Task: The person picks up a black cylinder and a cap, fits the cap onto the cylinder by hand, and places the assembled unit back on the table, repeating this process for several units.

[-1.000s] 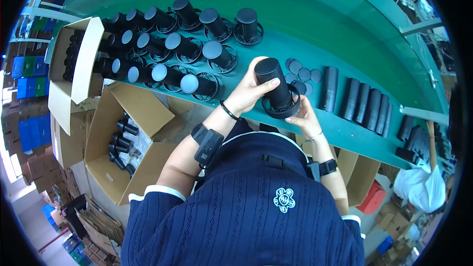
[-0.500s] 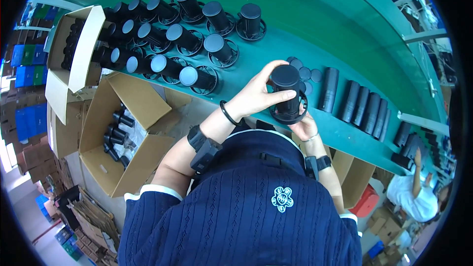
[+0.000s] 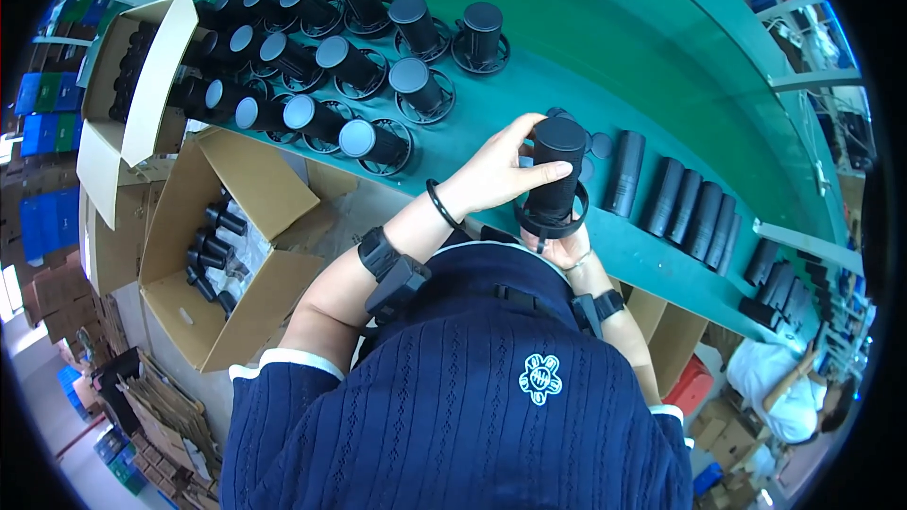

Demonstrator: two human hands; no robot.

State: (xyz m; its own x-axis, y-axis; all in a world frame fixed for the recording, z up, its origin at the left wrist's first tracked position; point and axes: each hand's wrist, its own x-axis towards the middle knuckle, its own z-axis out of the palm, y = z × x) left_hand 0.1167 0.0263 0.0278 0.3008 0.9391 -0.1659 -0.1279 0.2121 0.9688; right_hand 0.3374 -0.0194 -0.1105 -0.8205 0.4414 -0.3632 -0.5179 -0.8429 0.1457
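Observation:
Between my hands, over the front edge of the green table [image 3: 491, 175], is a black capped cylinder [image 3: 557, 156] with a wide ring at its lower end. My left hand [image 3: 505, 173] is wrapped round its upper side, the thumb lying across the front. Below, my right hand [image 3: 567, 247] grips the ring end, its fingers partly hidden. Just behind the cylinder lie several dark round discs [image 3: 601, 144], partly covered by it. To their right several plain black tubes [image 3: 625, 175] lie in a row.
Rows of similar black cylinders on rings [image 3: 416, 85] stand on the table to the left. An open carton [image 3: 175, 85] of dark parts sits beyond them. Below is another carton [image 3: 203, 321] with black pieces. A co-worker [image 3: 770, 387] is at the far right.
The cylinder has shifted slightly and its ring has tilted between my hands. My right hand has moved a little left and down. The co-worker's arm has changed position.

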